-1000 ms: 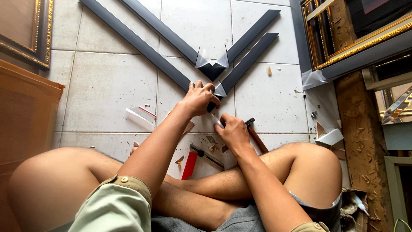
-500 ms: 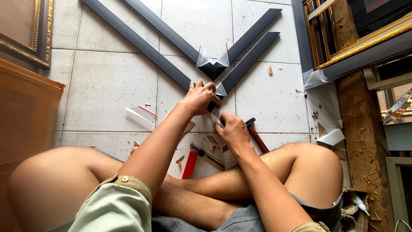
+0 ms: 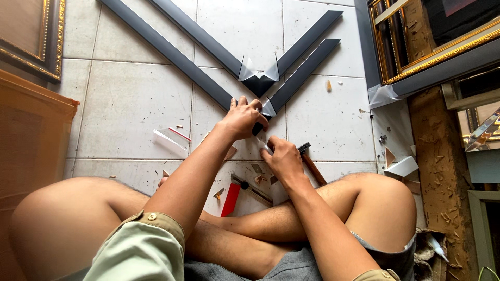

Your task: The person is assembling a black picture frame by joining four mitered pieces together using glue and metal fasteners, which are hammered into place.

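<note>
- The left hand [image 3: 242,118] has its fingers curled and pressing on the mitred corner of the nearer grey frame moulding [image 3: 299,75].
- The right hand [image 3: 283,158] is clenched around a small thin tool; its kind I cannot tell.
- A hammer [image 3: 311,165] lies just beside the right hand.
- The tiled floor [image 3: 130,112] is open towards the left.

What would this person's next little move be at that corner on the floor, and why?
Probably pick up the hammer and tap the joint. The left hand already presses down where the two dark frame strips meet in a V, and the right hand rests just below the corner, right beside the hammer, which is not yet lifted.
</note>
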